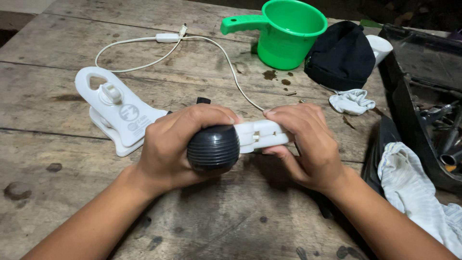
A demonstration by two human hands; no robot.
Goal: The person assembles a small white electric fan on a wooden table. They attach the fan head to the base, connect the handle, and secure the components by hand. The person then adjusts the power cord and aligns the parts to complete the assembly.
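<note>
Wooden table [57,202]; left hand [168,149] grips black ball [213,148], right hand [308,142] grips white housing [260,135].

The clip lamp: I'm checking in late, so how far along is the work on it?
Apparently done: the white clamp lies detached on the wooden table, cord unplugged. In hand: the left hand grips the black ball end and the right hand the white body. Seemingly left: clamp and body remain apart.

Single head-worn view, close above the wooden table [57,91], angled steeply down and forward.
</note>
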